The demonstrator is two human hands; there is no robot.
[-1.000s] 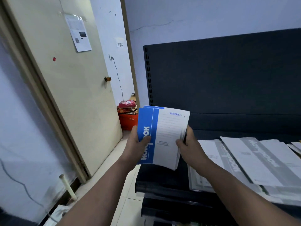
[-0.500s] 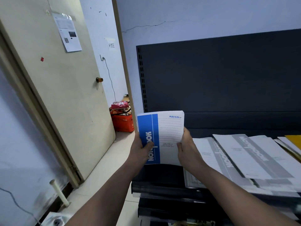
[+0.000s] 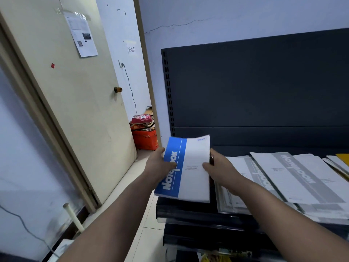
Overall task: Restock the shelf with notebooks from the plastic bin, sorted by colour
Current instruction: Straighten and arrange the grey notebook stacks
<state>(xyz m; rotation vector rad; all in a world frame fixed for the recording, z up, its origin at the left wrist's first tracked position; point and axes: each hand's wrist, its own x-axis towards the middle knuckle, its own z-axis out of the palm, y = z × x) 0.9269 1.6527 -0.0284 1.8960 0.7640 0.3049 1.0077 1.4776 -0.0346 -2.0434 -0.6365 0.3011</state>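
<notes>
A person held a thin stack of blue notebooks [image 3: 188, 171] with both hands over the left end of the dark shelf [image 3: 188, 211]. The top cover showed a blue band with the word "Notebook" down its left side and a white field to the right. The stack lay tilted, far edge raised; its near edge seemed to touch the shelf, though the blur there left that unsure.

The left hand [image 3: 160, 165] gripped the blue side, thumb pressed on the band and the other fingers hidden beneath. The right hand [image 3: 221, 169] gripped the white side, thumb on the cover, its fingers [image 3: 212, 154] curled round the right edge.

Just beside the stack to the right, grey notebooks [image 3: 294, 178] lay overlapped in loose piles along the shelf, and the corner of a yellow notebook [image 3: 342, 157] showed at the far right. A dark back panel [image 3: 255, 87] rose behind them. To the left stood a cream door [image 3: 75, 110], with an orange basket [image 3: 145, 141] of packets on the floor past it.
</notes>
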